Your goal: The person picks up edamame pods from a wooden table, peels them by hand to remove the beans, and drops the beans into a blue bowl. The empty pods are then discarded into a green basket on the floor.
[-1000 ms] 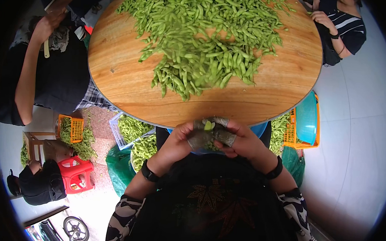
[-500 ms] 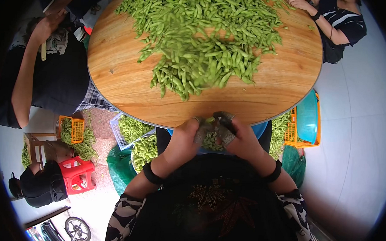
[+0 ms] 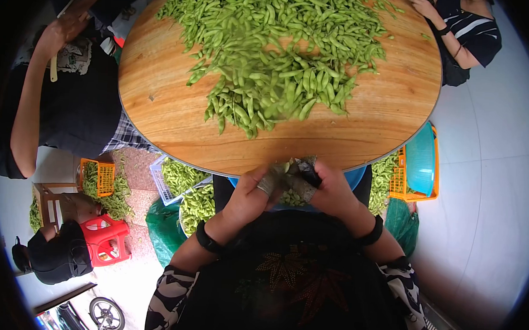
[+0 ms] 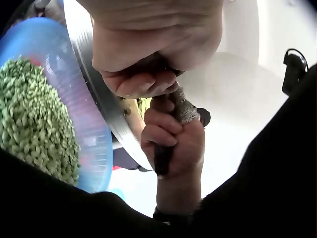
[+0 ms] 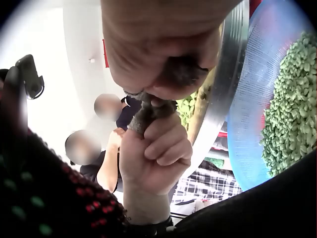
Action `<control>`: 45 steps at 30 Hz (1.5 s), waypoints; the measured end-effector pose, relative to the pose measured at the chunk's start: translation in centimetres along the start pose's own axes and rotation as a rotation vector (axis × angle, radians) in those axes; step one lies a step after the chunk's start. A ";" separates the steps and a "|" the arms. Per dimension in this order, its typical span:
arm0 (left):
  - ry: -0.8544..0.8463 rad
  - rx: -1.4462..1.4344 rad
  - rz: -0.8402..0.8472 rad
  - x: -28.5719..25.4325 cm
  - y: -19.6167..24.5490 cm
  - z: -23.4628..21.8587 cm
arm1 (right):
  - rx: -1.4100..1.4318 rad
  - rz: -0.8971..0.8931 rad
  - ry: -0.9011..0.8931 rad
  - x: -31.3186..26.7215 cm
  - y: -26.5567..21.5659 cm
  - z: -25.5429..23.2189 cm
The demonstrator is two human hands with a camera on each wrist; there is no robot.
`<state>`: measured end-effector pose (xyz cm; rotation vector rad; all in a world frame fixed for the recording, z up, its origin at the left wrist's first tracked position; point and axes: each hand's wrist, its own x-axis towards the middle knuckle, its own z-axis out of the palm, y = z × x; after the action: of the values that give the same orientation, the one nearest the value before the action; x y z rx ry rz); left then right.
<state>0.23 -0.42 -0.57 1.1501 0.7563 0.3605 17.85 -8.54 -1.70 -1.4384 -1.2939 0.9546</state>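
Over the near edge of the round wooden table (image 3: pixel 177 126), my left hand (image 3: pixel 246 195) and right hand (image 3: pixel 335 194) meet at the fingertips. Grey wraps cover the thumbs and some fingers. Between them shows a bit of a green edamame pod (image 3: pixel 287 164), blurred and mostly covered, which both hands pinch. The other fingers are curled in both wrist views. Right below is a blue basket (image 4: pixel 101 166) holding shelled beans (image 4: pixel 34 129). On the table, past my hands, lies a big heap of unshelled edamame pods (image 3: pixel 280 77).
A white crate (image 3: pixel 160 181) of pods and a green sack (image 3: pixel 160 231) stand at lower left. To the right is an orange crate (image 3: pixel 398 185) with a teal basket (image 3: pixel 421 163). Other people sit around the table; a red stool (image 3: pixel 105 240) stands farther left.
A second ago the pod stood up plainly between my thumbs; now the wrapped fingers mostly cover it. My hands shifted slightly, and beans below them show more. The person at right moved an arm.
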 end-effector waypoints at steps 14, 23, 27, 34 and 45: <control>0.298 0.741 0.327 -1.9 0.8 -3.8 | -0.494 -0.180 0.094 1.6 1.8 -0.5; 0.976 1.285 0.285 -7.5 -1.9 -15.6 | -0.664 -0.322 -0.020 0.5 -0.2 0.8; 1.028 1.355 -0.180 -8.0 -2.4 -17.4 | -0.495 -0.209 0.001 1.1 -0.4 0.5; 0.775 1.040 0.281 -5.8 2.0 -12.2 | -0.928 -0.064 0.493 8.2 3.1 -0.5; -0.406 0.626 0.955 -5.3 14.0 2.0 | -0.862 -0.138 0.495 5.5 2.3 -2.2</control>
<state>-0.49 0.41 14.50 2.0784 -0.1163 0.6726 21.27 -3.41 -3.11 -2.0155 -1.4472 -0.1240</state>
